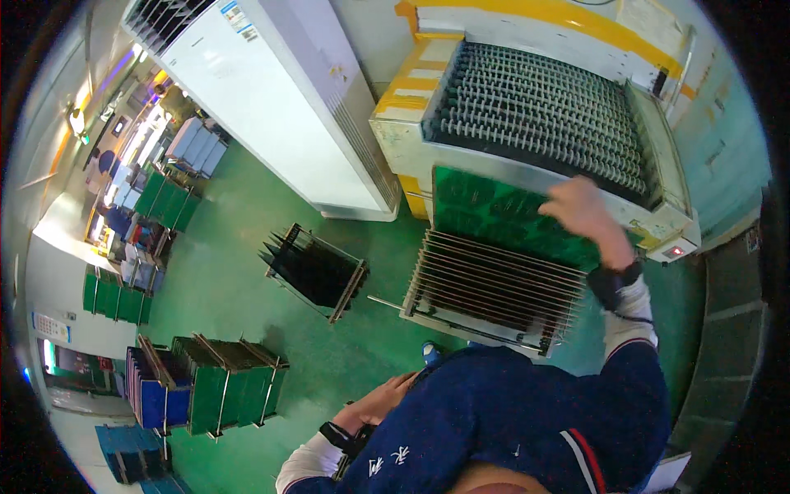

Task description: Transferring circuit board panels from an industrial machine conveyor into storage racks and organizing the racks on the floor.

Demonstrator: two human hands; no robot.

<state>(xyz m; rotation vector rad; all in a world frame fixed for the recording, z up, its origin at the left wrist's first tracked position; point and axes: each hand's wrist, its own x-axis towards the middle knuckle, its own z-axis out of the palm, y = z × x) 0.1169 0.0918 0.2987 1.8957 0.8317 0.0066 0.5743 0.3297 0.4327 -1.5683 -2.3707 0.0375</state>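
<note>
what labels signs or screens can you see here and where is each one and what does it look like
Sticker label: top of the tall white cabinet, upper left; small white rectangles with blue.
Indicator display: front corner of the roller machine, right of the right hand; small, red-lit.
Wall notice: far left wall; pale rectangular sheet.
Paper sheet: machine's top edge, upper right; whitish, too blurred for detail.

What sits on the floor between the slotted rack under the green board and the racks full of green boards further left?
In the head view, an empty dark rack stands on the green floor, between the slotted rack and the filled racks.
</note>
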